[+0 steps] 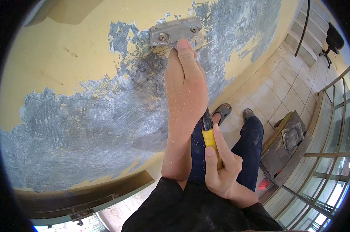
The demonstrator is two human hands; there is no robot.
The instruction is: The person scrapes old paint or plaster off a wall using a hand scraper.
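Observation:
A long-handled scraper with a wide metal head point(175, 32), held by two screws, lies against a wall point(105, 124). The wall's yellow paint is scraped off in a broad patch that shows grey beneath. My left hand point(186, 78) grips the tool close below its head, thumb pointing up along it. Pale flakes dot that hand and forearm. Lower down, my right hand point(225, 169) is closed around the yellow grip point(209, 139) at the end of the dark shaft point(206, 119). The blade's edge is not clearly visible.
Beneath my sandalled feet point(223, 111) runs a tiled floor point(282, 78). A dusty box-like object point(282, 142) stands at right beside a glazed metal frame point(329, 156). Steps point(304, 43) and an office chair point(334, 39) are farther off. A brown ledge point(85, 200) juts out at lower left.

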